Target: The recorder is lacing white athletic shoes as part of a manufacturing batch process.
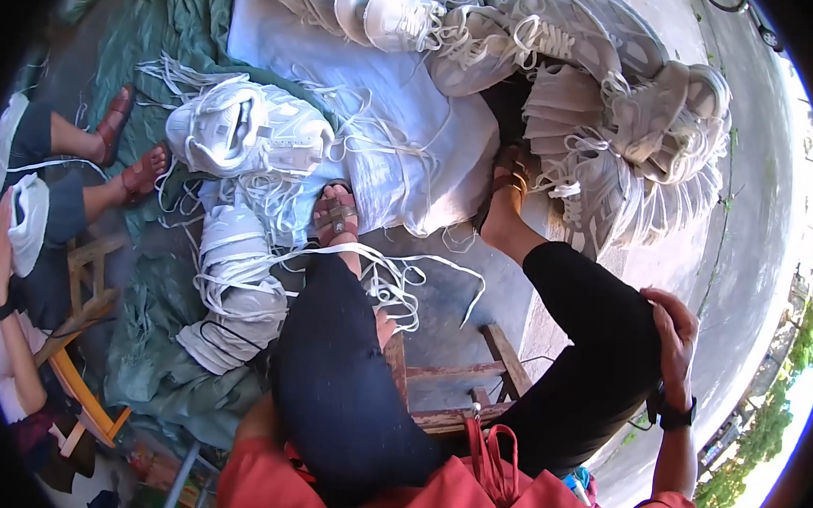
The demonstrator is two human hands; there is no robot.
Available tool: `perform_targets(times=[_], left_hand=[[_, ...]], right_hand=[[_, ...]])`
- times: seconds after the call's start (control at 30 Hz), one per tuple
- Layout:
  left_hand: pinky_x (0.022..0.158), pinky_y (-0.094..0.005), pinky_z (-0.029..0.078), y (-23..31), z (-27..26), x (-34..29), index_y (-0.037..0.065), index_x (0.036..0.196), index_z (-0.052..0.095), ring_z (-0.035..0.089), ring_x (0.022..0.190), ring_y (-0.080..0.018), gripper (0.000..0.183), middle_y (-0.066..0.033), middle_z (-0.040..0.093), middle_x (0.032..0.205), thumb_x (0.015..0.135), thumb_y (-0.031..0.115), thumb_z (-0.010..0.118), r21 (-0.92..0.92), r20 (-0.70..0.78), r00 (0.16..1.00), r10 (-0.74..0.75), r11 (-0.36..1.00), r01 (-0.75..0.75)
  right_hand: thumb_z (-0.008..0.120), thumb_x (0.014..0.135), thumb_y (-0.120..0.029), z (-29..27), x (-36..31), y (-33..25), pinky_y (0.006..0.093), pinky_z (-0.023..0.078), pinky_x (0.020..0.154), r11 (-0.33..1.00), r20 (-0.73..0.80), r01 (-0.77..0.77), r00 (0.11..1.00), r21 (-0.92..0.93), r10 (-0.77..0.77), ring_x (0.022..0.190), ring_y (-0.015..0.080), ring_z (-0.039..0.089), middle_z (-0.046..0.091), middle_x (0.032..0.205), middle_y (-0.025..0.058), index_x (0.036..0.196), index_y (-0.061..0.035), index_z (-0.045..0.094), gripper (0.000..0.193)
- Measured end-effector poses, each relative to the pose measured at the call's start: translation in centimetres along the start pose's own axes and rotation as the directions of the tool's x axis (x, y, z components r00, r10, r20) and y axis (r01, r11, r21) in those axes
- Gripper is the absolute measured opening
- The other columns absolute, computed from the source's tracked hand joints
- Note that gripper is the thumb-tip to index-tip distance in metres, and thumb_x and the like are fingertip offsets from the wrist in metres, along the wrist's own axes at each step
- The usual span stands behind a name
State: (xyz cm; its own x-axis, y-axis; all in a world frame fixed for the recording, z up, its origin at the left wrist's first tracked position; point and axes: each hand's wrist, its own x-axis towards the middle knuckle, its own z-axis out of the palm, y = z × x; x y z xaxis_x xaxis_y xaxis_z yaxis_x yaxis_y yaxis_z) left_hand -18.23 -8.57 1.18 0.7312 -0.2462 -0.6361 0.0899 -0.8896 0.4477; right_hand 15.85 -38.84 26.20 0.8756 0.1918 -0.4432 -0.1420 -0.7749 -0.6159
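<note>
My right hand [676,337] rests on the side of my right knee, fingers loosely extended, with nothing seen in it. Only some fingertips of my left hand [385,328] show at the inner side of my left leg; the rest is hidden behind that leg. Close to those fingertips lie loose white shoelaces [396,281], trailing over the floor. Left of my leg is a bundle of white shoe parts [237,245] wound with laces. Beyond it, white shoe uppers [247,131] lie heaped on a tangle of laces.
Grey-white laced shoe uppers [634,128] are piled at the far right, with a row of more [355,8] at the top. White sheeting [412,144] and green cloth [145,332] cover the ground. A wooden stool [446,371] is beneath me. At left, another person's hand [1,242] touches a white upper.
</note>
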Motion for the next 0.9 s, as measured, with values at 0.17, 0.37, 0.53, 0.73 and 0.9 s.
perform_targets(times=[0.17,0.37,0.53,0.73,0.9], left_hand=[[0.090,-0.0382,0.034,-2.8,-0.9,14.0,0.006,0.100,0.058,0.038,0.120,-0.0231,0.024,-0.0102,0.048,0.121,0.081,0.016,0.048,0.622,-0.098,0.988,0.115,0.782,-0.029],[0.096,-0.0417,0.029,-3.5,-1.6,16.1,-0.001,0.100,0.057,0.039,0.117,-0.0350,0.029,-0.0225,0.043,0.123,0.080,0.016,0.046,0.322,-0.294,0.945,0.144,0.946,-0.044],[0.088,-0.0406,0.036,-4.4,0.1,15.9,0.000,0.096,0.057,0.048,0.103,-0.0331,0.026,-0.0200,0.051,0.107,0.080,0.017,0.048,0.096,-0.111,0.993,0.048,0.995,-0.037],[0.080,-0.0402,0.042,-5.6,6.6,12.4,0.001,0.093,0.058,0.055,0.091,-0.0316,0.023,-0.0180,0.056,0.094,0.080,0.017,0.049,-0.091,-0.011,0.999,-0.043,0.995,0.042],[0.075,-0.0424,0.043,-4.9,11.2,1.9,0.001,0.089,0.057,0.056,0.083,-0.0320,0.020,-0.0179,0.057,0.087,0.078,0.015,0.050,-0.245,-0.213,0.958,-0.191,0.960,0.136]], right_hand=[[0.051,0.085,-0.012,1.0,0.8,-1.6,0.0239,0.041,0.081,0.997,-0.046,-0.068,0.997,0.020,0.069,0.088,0.0122,0.056,0.063,0.094,0.0086,0.096,0.0032,0.062,0.022],[0.050,0.084,-0.009,1.4,1.6,-2.2,0.0273,0.040,0.087,0.995,-0.057,-0.100,0.993,0.011,0.101,0.093,0.0159,0.056,0.062,0.098,0.0107,0.097,0.0029,0.061,0.020],[0.050,0.084,-0.008,1.4,1.7,-2.0,0.0278,0.039,0.089,0.981,-0.045,-0.166,0.984,0.102,0.171,0.095,0.0169,0.056,0.061,0.099,0.0117,0.097,0.0034,0.060,0.020],[0.050,0.084,-0.008,1.9,2.0,-2.5,0.0276,0.039,0.089,0.985,-0.022,-0.123,0.992,0.124,0.127,0.095,0.0167,0.056,0.062,0.099,0.0113,0.097,0.0038,0.060,0.020],[0.051,0.085,-0.009,1.6,1.3,-2.2,0.0266,0.040,0.087,0.985,-0.046,-0.107,0.992,0.138,0.114,0.093,0.0152,0.056,0.063,0.097,0.0106,0.097,0.0038,0.061,0.020]])
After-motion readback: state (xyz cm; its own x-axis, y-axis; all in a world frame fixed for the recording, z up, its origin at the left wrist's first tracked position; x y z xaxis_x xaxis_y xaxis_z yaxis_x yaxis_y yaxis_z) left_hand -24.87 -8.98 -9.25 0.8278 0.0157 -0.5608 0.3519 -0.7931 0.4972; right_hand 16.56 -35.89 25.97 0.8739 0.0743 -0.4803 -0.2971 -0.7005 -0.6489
